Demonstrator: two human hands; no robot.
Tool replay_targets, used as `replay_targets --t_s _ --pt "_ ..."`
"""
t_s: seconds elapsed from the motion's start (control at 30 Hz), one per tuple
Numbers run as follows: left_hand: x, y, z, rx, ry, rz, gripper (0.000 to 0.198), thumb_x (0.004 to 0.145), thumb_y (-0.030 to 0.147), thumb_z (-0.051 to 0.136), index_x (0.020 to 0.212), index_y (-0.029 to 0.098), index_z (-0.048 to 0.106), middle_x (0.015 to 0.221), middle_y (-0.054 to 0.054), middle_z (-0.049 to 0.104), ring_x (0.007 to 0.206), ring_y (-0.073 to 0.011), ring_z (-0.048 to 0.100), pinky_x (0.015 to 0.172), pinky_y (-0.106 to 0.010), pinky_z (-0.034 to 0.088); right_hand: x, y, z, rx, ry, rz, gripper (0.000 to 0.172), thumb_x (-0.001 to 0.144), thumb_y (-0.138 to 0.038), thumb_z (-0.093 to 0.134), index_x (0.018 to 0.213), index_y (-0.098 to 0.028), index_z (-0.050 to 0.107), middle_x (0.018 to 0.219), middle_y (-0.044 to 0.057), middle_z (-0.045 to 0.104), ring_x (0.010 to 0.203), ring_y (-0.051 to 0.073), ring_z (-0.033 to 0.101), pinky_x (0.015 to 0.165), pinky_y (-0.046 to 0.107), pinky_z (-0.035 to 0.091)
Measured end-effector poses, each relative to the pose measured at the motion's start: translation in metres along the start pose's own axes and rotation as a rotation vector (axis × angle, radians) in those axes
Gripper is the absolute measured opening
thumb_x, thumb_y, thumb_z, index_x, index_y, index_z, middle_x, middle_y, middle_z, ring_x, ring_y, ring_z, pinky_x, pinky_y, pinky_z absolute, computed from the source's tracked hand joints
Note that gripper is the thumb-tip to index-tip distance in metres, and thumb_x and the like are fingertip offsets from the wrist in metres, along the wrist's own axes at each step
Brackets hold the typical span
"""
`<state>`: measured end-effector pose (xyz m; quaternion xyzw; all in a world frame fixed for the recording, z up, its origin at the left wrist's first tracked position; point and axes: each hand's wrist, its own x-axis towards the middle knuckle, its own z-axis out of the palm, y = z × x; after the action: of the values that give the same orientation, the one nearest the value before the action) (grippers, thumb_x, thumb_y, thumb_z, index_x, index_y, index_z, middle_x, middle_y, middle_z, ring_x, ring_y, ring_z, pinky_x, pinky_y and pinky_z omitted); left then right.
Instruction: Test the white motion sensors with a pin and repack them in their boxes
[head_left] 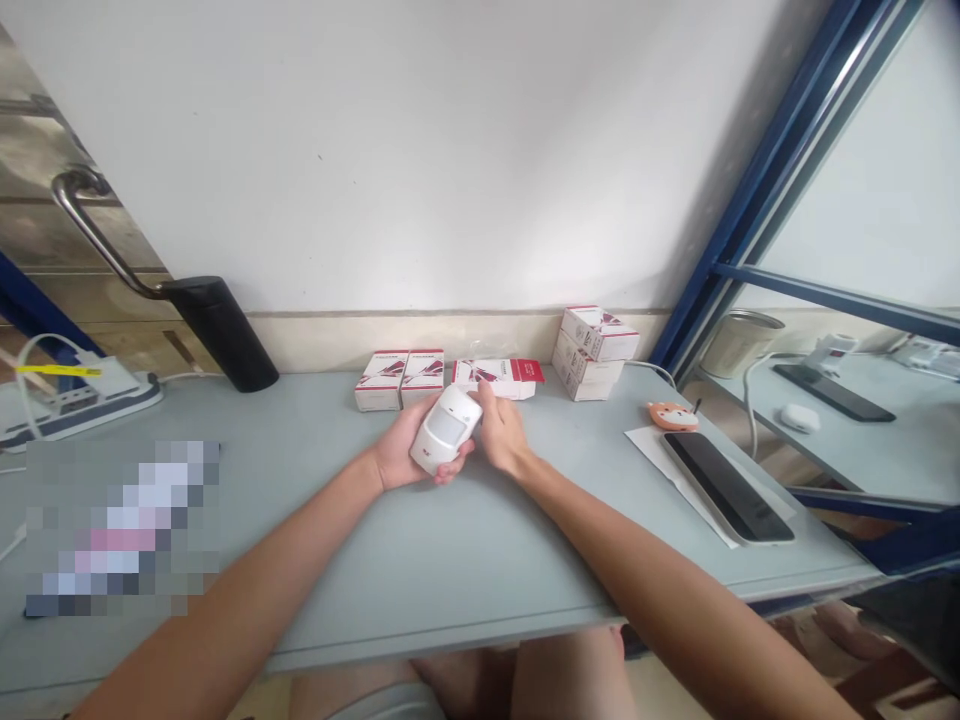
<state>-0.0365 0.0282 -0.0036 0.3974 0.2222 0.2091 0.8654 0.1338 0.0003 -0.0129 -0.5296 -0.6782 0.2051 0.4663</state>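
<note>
A white motion sensor (448,428) with a greyish lens window is held over the table, tilted to the upper right. My left hand (401,445) is wrapped round it from the left, fingertips showing at its lower right edge. At the sensor's upper right edge is my right hand (501,430), closed, with its thumb up against the sensor and its other fingers mostly hidden. Just behind the hands lies a white and red box (487,370), its red flap open to the right. Two similar closed boxes (381,385) stand side by side left of it.
More such boxes (592,350) are stacked at the back right. On the right, a phone (727,485) lies on white paper, near an orange animal-shaped item (673,415). A black cylinder (225,335) stands back left; a power strip (79,400) is far left. A blue-framed mirror (840,330) borders the right.
</note>
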Motion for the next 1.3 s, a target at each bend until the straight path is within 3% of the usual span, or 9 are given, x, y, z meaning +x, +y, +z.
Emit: replay_targets --t_s 0.13,0.27,0.4,0.53,0.6,0.7,0.93,1.17,1.3 --pt "0.007 -0.006 0.017 -0.141 0.105 0.140 0.045 0.099 0.057 0.049 0.100 0.017 0.070 0.078 -0.013 0.072 0.053 -0.0277 0.065 0.052 -0.038 0.051 0.008 0.000 -0.009 -0.076 0.146 0.056 0.066 0.110 -0.051 0.015 0.080 -0.023 0.066 0.076 0.003 0.068 0.075 0.020 0.060 0.073 0.031 0.039" --pt "0.007 -0.009 0.024 -0.251 0.141 0.213 0.046 0.099 0.054 0.049 0.106 0.015 0.071 0.085 -0.015 0.072 0.061 -0.0268 0.066 0.060 -0.038 0.051 0.020 0.003 -0.023 -0.195 0.260 0.010 0.050 0.109 -0.044 0.030 0.103 -0.026 0.075 0.110 0.008 0.070 0.103 0.024 0.062 0.092 0.037 0.045" --pt "0.005 -0.008 0.025 -0.342 0.176 0.253 0.046 0.100 0.053 0.050 0.108 0.013 0.070 0.090 -0.016 0.071 0.065 -0.0248 0.065 0.066 -0.036 0.050 0.031 0.020 -0.035 -0.351 0.274 0.028 0.047 0.107 -0.047 0.036 0.133 -0.031 0.072 0.152 0.011 0.056 0.146 0.033 0.040 0.120 0.055 0.032" --pt "0.005 -0.006 0.029 -0.285 0.187 0.211 0.048 0.099 0.057 0.050 0.108 0.013 0.069 0.091 -0.016 0.071 0.066 -0.0265 0.066 0.067 -0.038 0.050 0.035 0.041 -0.040 -0.412 0.139 0.079 0.054 0.110 -0.052 0.029 0.148 -0.033 0.062 0.161 0.004 0.053 0.159 0.032 0.025 0.128 0.062 0.016" --pt "0.005 -0.006 0.031 -0.249 0.185 0.202 0.050 0.100 0.060 0.049 0.107 0.014 0.068 0.090 -0.016 0.071 0.067 -0.0272 0.066 0.067 -0.038 0.049 0.037 0.046 -0.042 -0.387 0.113 0.073 0.057 0.111 -0.052 0.026 0.148 -0.029 0.062 0.158 0.004 0.057 0.159 0.032 0.026 0.129 0.062 0.015" --pt "0.005 -0.006 0.032 -0.249 0.199 0.199 0.049 0.100 0.058 0.050 0.108 0.013 0.068 0.090 -0.015 0.071 0.069 -0.0277 0.066 0.068 -0.038 0.049 0.040 0.045 -0.049 -0.318 0.201 0.036 0.057 0.111 -0.049 0.027 0.144 -0.025 0.066 0.153 0.006 0.062 0.156 0.032 0.034 0.127 0.062 0.020" --pt "0.007 -0.002 0.026 -0.388 0.260 0.107 0.045 0.099 0.056 0.054 0.107 0.014 0.069 0.090 -0.015 0.070 0.070 -0.0260 0.065 0.070 -0.037 0.049 0.046 0.029 -0.072 0.107 0.458 -0.037 0.035 0.099 -0.048 0.062 0.115 -0.023 0.081 0.131 0.011 0.074 0.124 0.026 0.067 0.111 0.046 0.051" --pt "0.007 -0.006 0.020 -0.397 0.276 0.124 0.046 0.098 0.057 0.056 0.106 0.014 0.072 0.090 -0.015 0.071 0.068 -0.0248 0.065 0.070 -0.037 0.050 0.049 0.032 -0.081 0.197 0.751 0.003 0.022 0.091 -0.039 0.072 0.103 -0.021 0.077 0.105 0.008 0.077 0.100 0.024 0.073 0.098 0.044 0.055" --pt "0.004 -0.008 0.022 -0.352 0.266 0.125 0.046 0.099 0.055 0.055 0.106 0.014 0.073 0.090 -0.015 0.072 0.067 -0.0255 0.066 0.069 -0.039 0.051 0.050 0.039 -0.086 0.196 0.825 -0.010 0.015 0.088 -0.033 0.068 0.095 -0.021 0.070 0.096 0.005 0.072 0.090 0.021 0.072 0.085 0.038 0.056"
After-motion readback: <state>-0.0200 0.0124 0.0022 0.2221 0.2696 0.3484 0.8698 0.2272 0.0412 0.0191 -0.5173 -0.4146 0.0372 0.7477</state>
